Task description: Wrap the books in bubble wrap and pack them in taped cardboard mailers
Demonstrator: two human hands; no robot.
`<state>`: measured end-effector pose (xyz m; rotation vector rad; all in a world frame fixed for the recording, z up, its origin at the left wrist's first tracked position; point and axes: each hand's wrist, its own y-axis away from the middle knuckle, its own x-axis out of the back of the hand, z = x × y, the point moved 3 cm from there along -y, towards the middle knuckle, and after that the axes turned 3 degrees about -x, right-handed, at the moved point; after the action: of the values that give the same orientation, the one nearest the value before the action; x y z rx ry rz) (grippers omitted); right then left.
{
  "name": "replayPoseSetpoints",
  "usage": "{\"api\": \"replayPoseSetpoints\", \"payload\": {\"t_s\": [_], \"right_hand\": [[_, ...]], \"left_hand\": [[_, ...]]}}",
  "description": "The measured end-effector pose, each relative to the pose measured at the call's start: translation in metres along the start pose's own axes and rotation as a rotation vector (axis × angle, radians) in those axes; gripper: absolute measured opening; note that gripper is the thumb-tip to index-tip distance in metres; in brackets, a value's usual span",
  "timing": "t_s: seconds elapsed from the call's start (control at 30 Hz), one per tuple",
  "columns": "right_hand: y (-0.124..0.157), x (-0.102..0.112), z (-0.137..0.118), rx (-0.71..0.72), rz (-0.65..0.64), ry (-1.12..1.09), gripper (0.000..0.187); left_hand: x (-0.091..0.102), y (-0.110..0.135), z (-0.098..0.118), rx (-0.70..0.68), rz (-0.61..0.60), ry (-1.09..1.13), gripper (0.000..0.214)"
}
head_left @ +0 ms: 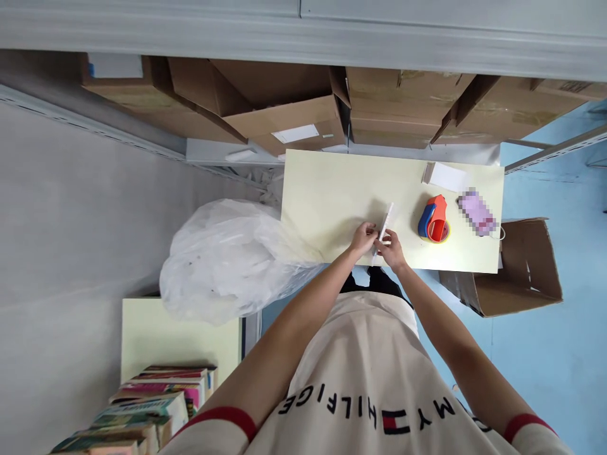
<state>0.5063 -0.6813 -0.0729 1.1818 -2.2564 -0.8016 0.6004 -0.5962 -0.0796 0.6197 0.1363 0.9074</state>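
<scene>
Near the front edge of the pale table (322,189), a thin white flat piece (387,216) stands on its narrow edge, slanting away from me; its exact kind does not show. My left hand (363,239) pinches it from the left side, fingers closed. From the right, my right hand (392,250) grips the same piece with bent fingers. The fingers of both hands meet close together, partly hiding the piece's lower part. To the right of my hands lies a red and blue tape dispenser (434,218), apart from them.
A white stack (447,177) and a blurred-out purple phone-like object (477,212) lie at the table's right. A big translucent plastic bag (227,259) bulges at the left. Cardboard boxes (294,120) line the shelf behind. An open carton (516,278) stands right; books (156,404) lie lower left.
</scene>
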Motion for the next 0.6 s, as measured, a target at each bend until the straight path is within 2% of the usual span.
{"api": "replayPoseSetpoints", "payload": {"t_s": [0.1, 0.2, 0.3, 0.4, 0.5, 0.6], "right_hand": [[-0.003, -0.008, 0.004, -0.009, -0.036, -0.031, 0.075], [-0.005, -0.005, 0.010, 0.006, -0.053, 0.012, 0.073], [-0.006, 0.010, 0.021, 0.082, 0.086, 0.181, 0.065], [-0.003, 0.021, 0.033, 0.121, 0.231, 0.278, 0.065], [-0.001, 0.020, 0.043, 0.077, 0.247, 0.187, 0.073], [-0.002, 0.012, 0.045, 0.044, 0.226, 0.041, 0.077]], "left_hand": [[0.012, 0.001, 0.000, -0.018, 0.013, -0.002, 0.020], [0.021, 0.001, -0.005, -0.015, 0.040, -0.015, 0.017], [0.023, -0.002, -0.011, -0.011, 0.048, -0.099, 0.033], [0.021, -0.003, -0.015, -0.109, 0.059, -0.289, 0.037], [0.020, 0.000, -0.017, -0.222, 0.092, -0.459, 0.038], [0.021, 0.005, -0.023, -0.249, 0.056, -0.501, 0.042]]}}
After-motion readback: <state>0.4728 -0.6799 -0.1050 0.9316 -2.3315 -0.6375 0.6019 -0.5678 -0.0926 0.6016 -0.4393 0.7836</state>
